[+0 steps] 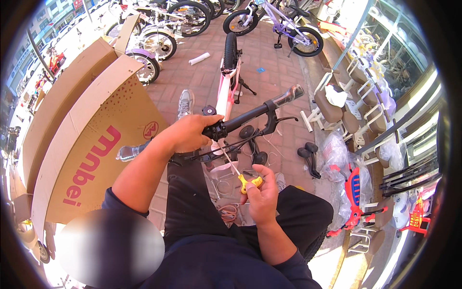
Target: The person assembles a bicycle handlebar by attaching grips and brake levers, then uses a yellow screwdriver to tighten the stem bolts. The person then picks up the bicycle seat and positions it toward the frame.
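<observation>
My left hand (192,134) is closed round the middle of a black handlebar (248,117), at its stem clamp. Clear plastic wraps both handlebar ends, and a brake lever (284,119) with black cables hangs off the right side. In my right hand (263,195), between thumb and fingers, is a yellow T-handle hex key (249,183). Its thin metal shaft slants up toward the stem below my left hand; whether the tip sits in a bolt is hidden. Beyond the handlebar stretches the pink and white bicycle frame (224,96), its black-tyred wheel (231,50) farthest away.
A large open cardboard box (103,139) stands on my left. Pedals (310,159), cables and small parts lie on the brick paving around me. A purple bicycle (284,26) and other bikes are parked ahead. Brown child seats (332,106) and a red-blue toy (354,197) line the right.
</observation>
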Available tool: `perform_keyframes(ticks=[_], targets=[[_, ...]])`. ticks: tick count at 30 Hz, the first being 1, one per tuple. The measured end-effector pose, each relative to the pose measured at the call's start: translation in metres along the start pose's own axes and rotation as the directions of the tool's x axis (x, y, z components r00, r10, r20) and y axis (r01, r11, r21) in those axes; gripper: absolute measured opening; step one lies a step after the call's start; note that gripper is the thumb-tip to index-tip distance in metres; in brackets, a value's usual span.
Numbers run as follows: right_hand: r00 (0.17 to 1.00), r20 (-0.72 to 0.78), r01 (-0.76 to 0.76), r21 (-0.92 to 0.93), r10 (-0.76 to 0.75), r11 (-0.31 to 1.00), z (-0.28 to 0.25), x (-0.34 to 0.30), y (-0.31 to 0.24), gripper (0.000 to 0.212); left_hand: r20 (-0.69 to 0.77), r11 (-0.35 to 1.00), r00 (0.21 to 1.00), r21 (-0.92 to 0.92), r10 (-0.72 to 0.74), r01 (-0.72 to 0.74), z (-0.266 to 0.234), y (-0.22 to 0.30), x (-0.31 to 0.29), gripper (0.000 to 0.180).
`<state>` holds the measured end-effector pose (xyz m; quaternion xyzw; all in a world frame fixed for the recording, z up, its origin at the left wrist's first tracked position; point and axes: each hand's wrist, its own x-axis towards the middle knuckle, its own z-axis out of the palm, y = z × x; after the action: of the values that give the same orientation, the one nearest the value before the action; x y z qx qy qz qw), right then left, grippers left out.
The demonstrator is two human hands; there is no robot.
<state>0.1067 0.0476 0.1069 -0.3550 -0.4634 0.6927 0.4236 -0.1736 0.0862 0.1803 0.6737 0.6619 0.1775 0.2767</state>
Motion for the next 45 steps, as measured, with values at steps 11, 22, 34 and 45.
perform_keyframes(ticks=[11,22,34,45], targets=[[0.985,0.055,0.172,-0.269,-0.163,0.948,0.005,0.001,0.003,0.047,0.003,0.999,0.999,0.001,-0.033,0.033,-0.001,0.002,-0.003,0.079],[0.978,0.199,0.063,0.030,-0.068,0.998,0.006,-0.006,0.025,0.043,-0.018,1.000,1.000,-0.010,-0.005,0.004,0.002,0.000,-0.002,0.079],[0.956,0.281,-0.197,0.389,0.088,0.900,0.009,-0.003,0.018,0.027,-0.048,1.000,0.999,0.014,-0.016,0.016,0.004,0.002,-0.003,0.079],[0.993,0.118,-0.018,0.253,-0.012,0.967,0.010,-0.001,0.016,0.030,-0.071,1.000,0.997,0.026,-0.009,0.010,0.006,0.003,-0.004,0.076]])
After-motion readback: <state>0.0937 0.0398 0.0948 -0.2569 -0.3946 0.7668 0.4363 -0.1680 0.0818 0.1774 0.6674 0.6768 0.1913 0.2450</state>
